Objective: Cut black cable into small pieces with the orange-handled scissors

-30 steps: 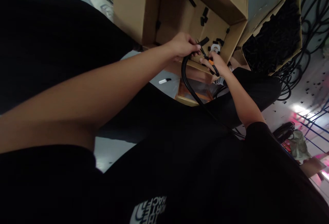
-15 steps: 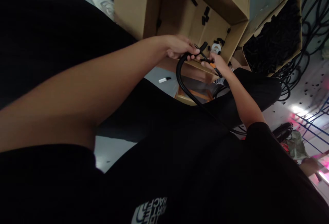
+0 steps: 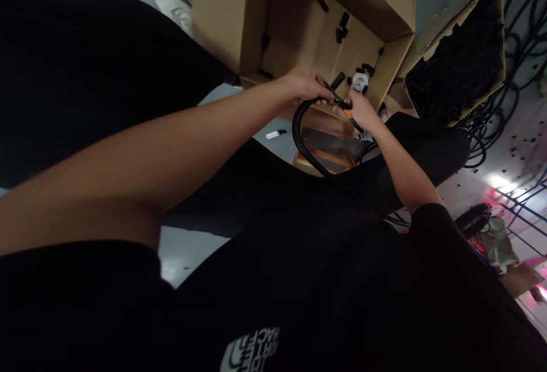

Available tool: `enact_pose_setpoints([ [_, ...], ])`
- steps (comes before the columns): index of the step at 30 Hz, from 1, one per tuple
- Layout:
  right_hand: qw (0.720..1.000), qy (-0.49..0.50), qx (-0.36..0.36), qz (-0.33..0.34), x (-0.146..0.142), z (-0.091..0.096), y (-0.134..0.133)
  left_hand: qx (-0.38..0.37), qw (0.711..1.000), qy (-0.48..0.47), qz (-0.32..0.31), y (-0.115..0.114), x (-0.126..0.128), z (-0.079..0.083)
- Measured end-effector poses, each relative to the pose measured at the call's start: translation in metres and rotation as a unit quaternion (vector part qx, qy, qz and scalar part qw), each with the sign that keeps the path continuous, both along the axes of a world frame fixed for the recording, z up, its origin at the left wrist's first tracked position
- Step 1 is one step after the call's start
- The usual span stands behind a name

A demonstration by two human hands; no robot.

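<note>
A long black hose (image 3: 298,134) curves up from my lap, and my left hand (image 3: 305,84) grips it near its end, above the near edge of a cardboard box (image 3: 294,36). My right hand (image 3: 361,110) is closed on scissors (image 3: 349,114) with orange and black handles. The blades meet at my left fingertips, at the hose. Just past the blades shows a short black hose piece (image 3: 338,80); whether it is fully apart from the hose I cannot tell. Several short black pieces (image 3: 322,3) and a white ring-shaped roll (image 3: 359,82) lie in the box.
On the right stands a second cardboard box (image 3: 501,36) heaped with short black pieces (image 3: 457,64). Loops of black hose (image 3: 527,13) lie beyond it. A small white-handled tool (image 3: 273,134) rests on the floor, near a wooden stool (image 3: 310,167). A blue wire rack (image 3: 523,198) is at far right.
The scissors have moved onto the hose at my left fingertips. The hose's end portion now shows at a different angle, past the blades. My left hand has dropped slightly.
</note>
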State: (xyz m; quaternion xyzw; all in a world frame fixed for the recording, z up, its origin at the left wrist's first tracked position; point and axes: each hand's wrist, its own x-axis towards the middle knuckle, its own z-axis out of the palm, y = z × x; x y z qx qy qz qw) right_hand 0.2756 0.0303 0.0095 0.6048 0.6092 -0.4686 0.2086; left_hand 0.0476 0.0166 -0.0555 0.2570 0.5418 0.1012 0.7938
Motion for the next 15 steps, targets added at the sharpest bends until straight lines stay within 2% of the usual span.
enact_pose_setpoints([
  [2,1.000,-0.003,0.005,0.004,-0.003,0.000,0.000,-0.001,1.000,0.007,-0.006,0.001,0.004,0.010],
  [4,1.000,-0.010,0.020,0.005,-0.003,0.000,0.003,-0.040,0.999,-0.005,0.006,0.005,0.003,0.017],
  [8,0.999,-0.033,0.030,0.000,0.002,0.000,0.010,-0.112,0.991,-0.025,0.064,0.016,-0.009,0.018],
  [13,0.998,0.012,-0.061,-0.006,0.011,0.009,0.009,-0.099,0.989,-0.025,0.111,0.025,-0.025,0.011],
  [15,0.993,0.052,-0.107,-0.010,0.013,0.015,0.007,-0.074,0.993,-0.032,0.091,0.027,-0.027,0.008],
])
